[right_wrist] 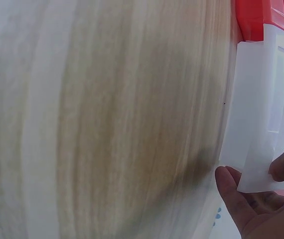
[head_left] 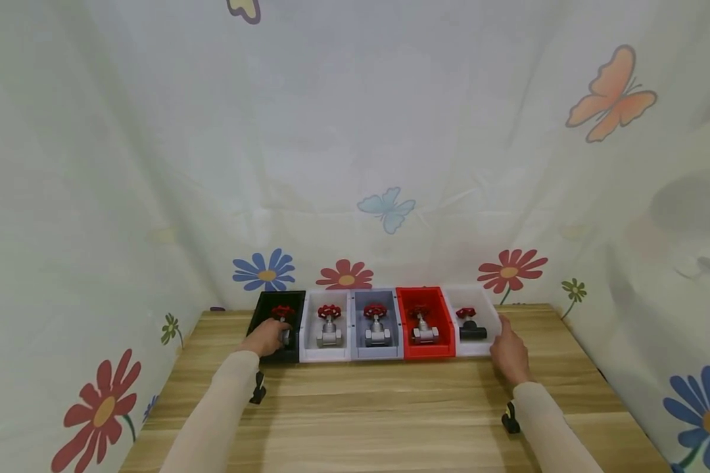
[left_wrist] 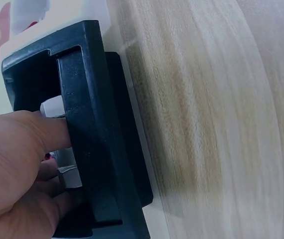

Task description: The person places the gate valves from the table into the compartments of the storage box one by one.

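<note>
At the left end of a row of bins, my left hand (head_left: pixel 266 337) reaches into a black bin (left_wrist: pixel 89 109). Its thumb and fingers close around the silver body of a gate valve (left_wrist: pixel 54 107) with a red handwheel (head_left: pixel 282 311). My right hand (head_left: pixel 511 353) is at the row's other end, gripping the front right corner of a translucent white bin (right_wrist: pixel 254 124), thumb over the wall and fingers outside. A dark valve (head_left: pixel 472 330) with a red handwheel lies in that bin.
Between them stand a white bin (head_left: pixel 325 359), a grey-blue bin (head_left: pixel 377 353) and a red bin (head_left: pixel 429 352), each with a silver, red-wheeled valve. They sit towards the back of the wooden table (head_left: pixel 378 420), before a flower-and-butterfly curtain (head_left: pixel 331 131).
</note>
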Tool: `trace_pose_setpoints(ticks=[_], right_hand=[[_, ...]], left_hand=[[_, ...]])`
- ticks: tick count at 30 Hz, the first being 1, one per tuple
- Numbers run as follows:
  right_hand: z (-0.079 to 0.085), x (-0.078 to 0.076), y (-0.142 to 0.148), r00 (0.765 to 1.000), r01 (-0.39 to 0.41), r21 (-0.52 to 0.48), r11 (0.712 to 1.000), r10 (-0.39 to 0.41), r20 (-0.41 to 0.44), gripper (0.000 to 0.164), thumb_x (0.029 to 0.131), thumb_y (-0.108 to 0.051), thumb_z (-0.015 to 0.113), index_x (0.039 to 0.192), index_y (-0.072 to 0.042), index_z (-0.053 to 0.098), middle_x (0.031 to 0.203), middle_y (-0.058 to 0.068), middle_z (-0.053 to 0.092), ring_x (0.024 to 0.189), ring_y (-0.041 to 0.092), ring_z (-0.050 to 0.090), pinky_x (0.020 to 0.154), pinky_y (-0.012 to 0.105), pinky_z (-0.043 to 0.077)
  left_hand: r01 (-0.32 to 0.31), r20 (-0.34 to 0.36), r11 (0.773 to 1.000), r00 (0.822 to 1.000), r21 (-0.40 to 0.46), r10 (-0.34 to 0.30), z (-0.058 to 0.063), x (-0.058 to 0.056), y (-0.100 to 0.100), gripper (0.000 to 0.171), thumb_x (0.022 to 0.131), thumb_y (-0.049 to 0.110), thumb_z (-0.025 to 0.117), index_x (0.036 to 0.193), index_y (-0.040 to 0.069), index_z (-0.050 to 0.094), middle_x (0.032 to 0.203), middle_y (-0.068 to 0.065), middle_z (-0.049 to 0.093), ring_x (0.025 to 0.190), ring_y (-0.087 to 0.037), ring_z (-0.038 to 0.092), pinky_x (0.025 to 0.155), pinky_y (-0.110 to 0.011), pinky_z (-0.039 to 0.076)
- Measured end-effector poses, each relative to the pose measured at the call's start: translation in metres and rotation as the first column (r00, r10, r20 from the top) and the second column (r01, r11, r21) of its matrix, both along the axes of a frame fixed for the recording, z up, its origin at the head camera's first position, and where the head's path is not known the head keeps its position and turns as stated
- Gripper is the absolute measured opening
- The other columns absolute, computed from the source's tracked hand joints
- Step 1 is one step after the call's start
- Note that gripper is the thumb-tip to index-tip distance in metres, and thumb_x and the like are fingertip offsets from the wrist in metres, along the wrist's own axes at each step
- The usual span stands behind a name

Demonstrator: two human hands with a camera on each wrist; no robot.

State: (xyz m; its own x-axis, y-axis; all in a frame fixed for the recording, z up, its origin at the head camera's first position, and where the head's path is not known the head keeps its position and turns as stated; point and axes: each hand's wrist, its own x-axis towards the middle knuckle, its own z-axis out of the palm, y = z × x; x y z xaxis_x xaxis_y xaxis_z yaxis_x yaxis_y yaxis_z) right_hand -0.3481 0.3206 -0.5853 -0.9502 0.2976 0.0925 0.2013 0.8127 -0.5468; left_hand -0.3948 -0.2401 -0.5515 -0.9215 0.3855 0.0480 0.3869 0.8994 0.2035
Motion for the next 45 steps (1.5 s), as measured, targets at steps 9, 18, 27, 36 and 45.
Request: trace_pose_setpoints(ticks=[9,18,27,36,45], right_hand=[[0.0,0.004,0.001,0.997,-0.025,0.024,0.999,0.026,-0.076,0.056,0.094,-0.001,0.042,0.148,0.002,0.028,0.126,0.038,0.055,0.109,0.054,0.058,0.087,0.062,0.047],[0.002,0.005,-0.002,0.999,-0.019,-0.014,1.0,0.018,-0.045,0.055,0.096,-0.001,0.041,0.149,0.001,0.026,0.132,0.037,0.052,0.115,0.052,0.056,0.092,0.063,0.046],[0.004,0.006,-0.003,0.999,-0.023,-0.013,1.0,0.022,-0.047,0.055,0.096,-0.001,0.041,0.149,0.002,0.026,0.132,0.037,0.052,0.115,0.053,0.056,0.092,0.063,0.046],[0.001,0.006,0.0,0.997,-0.029,-0.004,1.0,0.028,-0.065,0.055,0.095,0.0,0.042,0.148,0.002,0.028,0.13,0.037,0.053,0.113,0.052,0.057,0.091,0.062,0.046],[0.005,0.006,-0.001,0.999,-0.036,-0.021,0.999,0.036,-0.032,0.055,0.096,0.0,0.043,0.149,0.003,0.026,0.133,0.037,0.051,0.117,0.052,0.055,0.094,0.063,0.045]], left_hand=[[0.002,-0.033,1.0,0.999,0.007,-0.002,-0.004,-0.003,0.001,0.04,0.07,-0.007,0.07,0.109,0.003,0.072,0.104,-0.016,0.072,0.102,-0.035,0.065,0.094,-0.048,0.05],[-0.019,-0.032,1.0,0.999,0.013,0.02,-0.013,-0.006,-0.002,0.039,0.072,-0.01,0.066,0.108,0.004,0.073,0.108,-0.014,0.073,0.106,-0.035,0.064,0.097,-0.048,0.049],[-0.025,-0.007,1.0,1.0,-0.01,0.024,-0.007,-0.004,0.0,0.036,0.075,-0.008,0.067,0.107,0.005,0.074,0.108,-0.015,0.071,0.108,-0.036,0.063,0.099,-0.048,0.048],[-0.046,-0.022,0.998,0.999,-0.035,0.046,0.006,0.005,0.001,0.035,0.078,0.001,0.072,0.113,0.007,0.072,0.112,-0.016,0.07,0.11,-0.035,0.063,0.098,-0.049,0.048],[-0.105,-0.035,0.994,0.994,-0.006,0.105,0.015,0.015,0.006,0.047,0.079,0.006,0.073,0.125,0.003,0.064,0.117,-0.02,0.066,0.108,-0.036,0.063,0.097,-0.049,0.049]])
